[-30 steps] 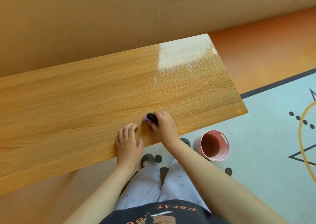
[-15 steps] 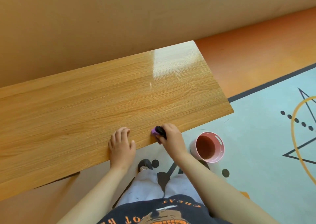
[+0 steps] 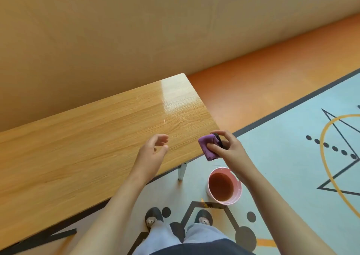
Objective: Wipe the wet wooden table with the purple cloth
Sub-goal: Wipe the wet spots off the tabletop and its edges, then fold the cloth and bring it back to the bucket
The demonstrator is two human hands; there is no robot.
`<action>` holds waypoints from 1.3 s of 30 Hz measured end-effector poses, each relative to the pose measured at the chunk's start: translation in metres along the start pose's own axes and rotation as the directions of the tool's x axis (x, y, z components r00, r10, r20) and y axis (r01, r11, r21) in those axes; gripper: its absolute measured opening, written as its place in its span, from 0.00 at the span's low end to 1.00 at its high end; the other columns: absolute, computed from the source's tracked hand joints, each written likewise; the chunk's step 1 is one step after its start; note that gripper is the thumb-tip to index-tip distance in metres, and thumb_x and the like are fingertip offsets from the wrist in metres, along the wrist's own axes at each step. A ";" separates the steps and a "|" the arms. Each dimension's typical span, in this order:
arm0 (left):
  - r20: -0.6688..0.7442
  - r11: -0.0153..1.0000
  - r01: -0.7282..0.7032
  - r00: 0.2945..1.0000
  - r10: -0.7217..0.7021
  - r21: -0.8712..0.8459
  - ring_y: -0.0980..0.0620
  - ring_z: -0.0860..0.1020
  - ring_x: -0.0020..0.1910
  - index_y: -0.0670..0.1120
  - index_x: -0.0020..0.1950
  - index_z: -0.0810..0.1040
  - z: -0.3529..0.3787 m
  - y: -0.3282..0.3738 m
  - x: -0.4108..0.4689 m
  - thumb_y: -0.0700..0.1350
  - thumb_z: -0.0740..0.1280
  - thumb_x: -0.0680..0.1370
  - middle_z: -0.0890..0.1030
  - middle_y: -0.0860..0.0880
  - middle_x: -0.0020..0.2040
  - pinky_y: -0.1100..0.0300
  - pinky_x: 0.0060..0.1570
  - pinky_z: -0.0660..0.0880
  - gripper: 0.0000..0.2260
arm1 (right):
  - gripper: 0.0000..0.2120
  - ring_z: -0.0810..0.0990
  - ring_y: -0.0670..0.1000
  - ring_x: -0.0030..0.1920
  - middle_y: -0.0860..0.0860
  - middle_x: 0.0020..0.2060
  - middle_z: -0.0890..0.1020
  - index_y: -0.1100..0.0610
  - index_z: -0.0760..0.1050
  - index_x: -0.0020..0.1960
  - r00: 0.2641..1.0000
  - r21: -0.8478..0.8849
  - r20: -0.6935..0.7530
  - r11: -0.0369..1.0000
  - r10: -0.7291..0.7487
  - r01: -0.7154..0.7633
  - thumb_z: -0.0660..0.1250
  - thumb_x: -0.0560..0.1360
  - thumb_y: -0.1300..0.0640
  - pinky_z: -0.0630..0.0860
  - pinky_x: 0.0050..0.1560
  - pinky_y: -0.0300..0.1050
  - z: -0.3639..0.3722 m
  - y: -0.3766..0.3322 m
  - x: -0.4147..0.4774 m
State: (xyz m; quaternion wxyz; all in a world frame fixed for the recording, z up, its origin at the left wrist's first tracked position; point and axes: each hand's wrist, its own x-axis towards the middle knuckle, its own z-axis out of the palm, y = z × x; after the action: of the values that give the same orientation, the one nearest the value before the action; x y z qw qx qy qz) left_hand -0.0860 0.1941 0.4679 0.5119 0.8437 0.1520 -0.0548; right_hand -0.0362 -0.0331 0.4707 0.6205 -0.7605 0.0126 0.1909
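Note:
The wooden table (image 3: 81, 147) runs from the left edge to a corner at mid-frame, with a shiny wet patch near its far right end. My right hand (image 3: 228, 149) grips the bunched purple cloth (image 3: 208, 147), which has a dark part by the fingers, and holds it in the air just off the table's near right corner. Over the near edge of the table, a little left of the cloth, my left hand (image 3: 153, 153) hovers with its fingers loosely curled and nothing in them.
A pink bucket (image 3: 240, 191) with brownish water stands on the floor below my right hand. A white table leg (image 3: 182, 172) shows beside it. My feet stand on a light blue patterned mat (image 3: 282, 157); a tan wall backs the table.
My right hand has lifted the purple cloth off the table and drawn it past the right corner. My left hand has come up off the tabletop. The view has shifted right.

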 end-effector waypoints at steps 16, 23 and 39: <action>0.340 0.922 -0.273 0.869 0.359 -0.275 0.55 0.78 0.58 0.51 0.60 0.76 0.080 0.131 -0.008 0.51 0.66 0.75 0.80 0.53 0.58 0.54 0.61 0.75 0.14 | 0.13 0.81 0.51 0.52 0.58 0.55 0.80 0.54 0.73 0.61 0.991 0.647 0.113 0.762 -0.065 -0.024 0.63 0.77 0.59 0.78 0.45 0.42 -0.068 -0.041 -0.046; 0.346 0.912 -0.273 0.860 0.374 -0.306 0.55 0.78 0.57 0.47 0.55 0.76 0.060 0.129 0.000 0.52 0.66 0.72 0.80 0.51 0.56 0.58 0.57 0.76 0.15 | 0.14 0.79 0.57 0.55 0.63 0.58 0.78 0.56 0.73 0.62 0.990 0.591 0.114 0.807 -0.087 0.003 0.64 0.77 0.57 0.77 0.53 0.49 -0.052 -0.053 -0.039; 0.225 0.899 -0.401 0.873 0.433 -0.175 0.58 0.72 0.34 0.50 0.41 0.70 0.039 0.115 0.013 0.48 0.68 0.74 0.73 0.54 0.35 0.64 0.34 0.70 0.08 | 0.07 0.81 0.47 0.46 0.56 0.43 0.84 0.60 0.78 0.52 0.965 0.217 -0.064 0.940 -0.255 0.262 0.62 0.78 0.64 0.76 0.47 0.37 -0.048 -0.077 -0.036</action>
State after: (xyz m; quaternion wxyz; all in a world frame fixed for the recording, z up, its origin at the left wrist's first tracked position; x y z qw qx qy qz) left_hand -0.0349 0.1127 0.5439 0.5777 0.8091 -0.0988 -0.0427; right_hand -0.0364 -0.0683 0.5618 0.7215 -0.6840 -0.0552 0.0919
